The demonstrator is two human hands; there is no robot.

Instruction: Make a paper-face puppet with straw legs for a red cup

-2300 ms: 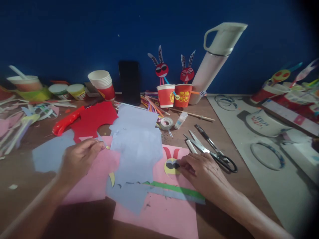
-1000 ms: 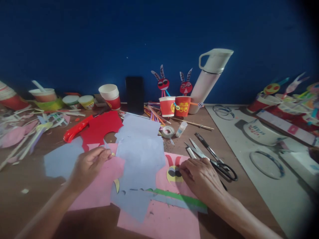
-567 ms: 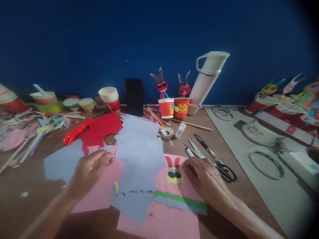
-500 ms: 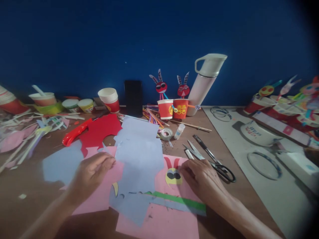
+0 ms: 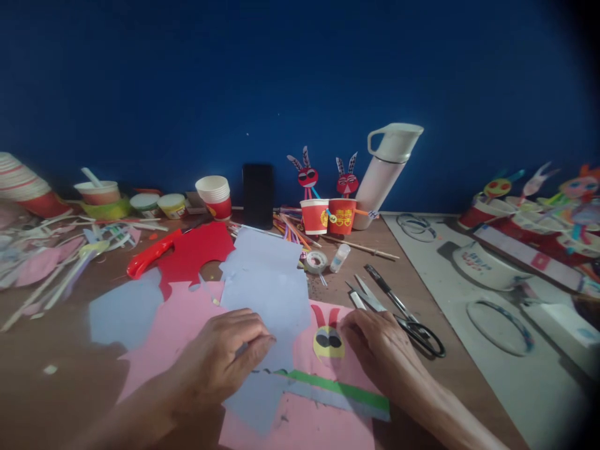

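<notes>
My left hand (image 5: 224,357) lies on a lavender paper sheet (image 5: 268,281) at the middle of the table, fingers drawn together in a pinch; what they hold is hidden. My right hand (image 5: 380,340) rests with curled fingers on pink paper (image 5: 304,431), just right of a yellow face cutout (image 5: 328,342) with black glasses and red ears. A green strip (image 5: 338,386) crosses the pink sheet below both hands.
Black-handled scissors (image 5: 415,326) lie right of my right hand. Behind are a tape roll (image 5: 315,261), a glue bottle (image 5: 340,257), two red cups with rabbit figures (image 5: 328,215), a white flask (image 5: 382,175), a phone (image 5: 257,195), red paper (image 5: 193,250) and a red-handled cutter (image 5: 150,253). A mug (image 5: 487,265) sits on the grey mat at the right.
My left hand has moved right from the pink sheet's upper edge onto the lavender sheet. My right hand has drawn slightly away from the yellow face. The view tilted upward.
</notes>
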